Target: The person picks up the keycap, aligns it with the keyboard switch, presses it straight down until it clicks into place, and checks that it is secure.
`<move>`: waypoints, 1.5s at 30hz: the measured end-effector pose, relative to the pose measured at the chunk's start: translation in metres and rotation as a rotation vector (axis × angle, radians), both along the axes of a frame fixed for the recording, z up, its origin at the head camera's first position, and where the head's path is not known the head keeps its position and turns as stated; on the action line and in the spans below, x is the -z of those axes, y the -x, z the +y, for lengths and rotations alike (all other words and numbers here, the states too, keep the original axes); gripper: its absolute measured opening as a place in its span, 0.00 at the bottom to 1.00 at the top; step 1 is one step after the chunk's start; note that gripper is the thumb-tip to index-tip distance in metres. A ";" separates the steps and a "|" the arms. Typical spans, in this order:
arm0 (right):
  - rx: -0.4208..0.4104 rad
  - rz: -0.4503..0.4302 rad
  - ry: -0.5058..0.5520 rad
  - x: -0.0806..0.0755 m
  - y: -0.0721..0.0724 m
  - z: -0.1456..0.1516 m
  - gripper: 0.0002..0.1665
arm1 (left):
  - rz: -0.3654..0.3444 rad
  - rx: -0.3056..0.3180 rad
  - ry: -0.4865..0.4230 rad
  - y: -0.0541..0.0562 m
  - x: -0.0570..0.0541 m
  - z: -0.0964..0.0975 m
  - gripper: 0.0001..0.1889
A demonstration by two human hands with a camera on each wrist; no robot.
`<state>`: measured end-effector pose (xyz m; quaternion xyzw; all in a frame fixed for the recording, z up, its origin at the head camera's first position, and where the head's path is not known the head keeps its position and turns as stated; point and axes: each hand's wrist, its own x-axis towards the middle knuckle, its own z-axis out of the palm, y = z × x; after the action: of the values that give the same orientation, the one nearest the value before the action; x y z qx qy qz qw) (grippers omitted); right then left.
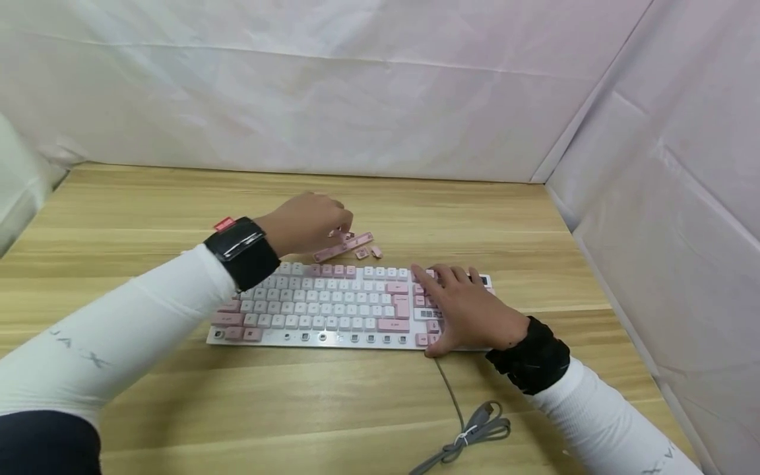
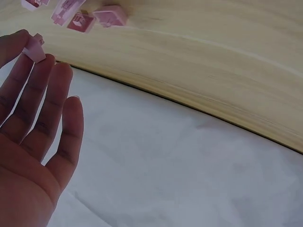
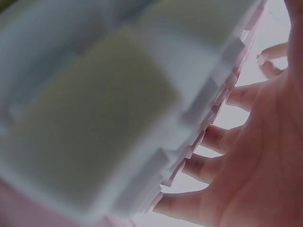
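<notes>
Left wrist view: the left hand [image 2: 26,163] pinches a keycap [image 2: 35,49] between thumb and fingers, near loose caps [image 2: 81,22]; the right hand [image 1: 475,313] rests spread on the keyboard [image 1: 332,307]. The keycap looks light, stiff, slick; best pinched by its sides.

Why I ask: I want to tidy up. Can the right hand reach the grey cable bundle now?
Probably yes: the grey cable bundle lies uncovered nearby, though the right hand currently grips the keyboard.
</notes>
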<state>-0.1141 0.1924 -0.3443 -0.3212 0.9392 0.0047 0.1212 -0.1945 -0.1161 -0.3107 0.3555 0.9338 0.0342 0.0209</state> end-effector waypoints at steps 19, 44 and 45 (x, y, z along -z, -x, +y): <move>0.007 0.014 0.016 0.002 0.007 0.005 0.81 | -0.046 -0.138 -0.149 -0.100 0.005 -0.106 0.05; 0.012 -0.007 0.024 0.003 0.008 0.006 0.82 | -0.030 -0.087 -0.152 -0.147 0.024 -0.129 0.12; 0.011 -0.006 0.024 0.003 0.008 0.006 0.82 | -0.023 -0.088 -0.151 -0.147 0.025 -0.129 0.12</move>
<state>-0.1219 0.1980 -0.3477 -0.3174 0.9406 -0.0085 0.1203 -0.0474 -0.2450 -0.3354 0.3145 0.9430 0.1093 0.0034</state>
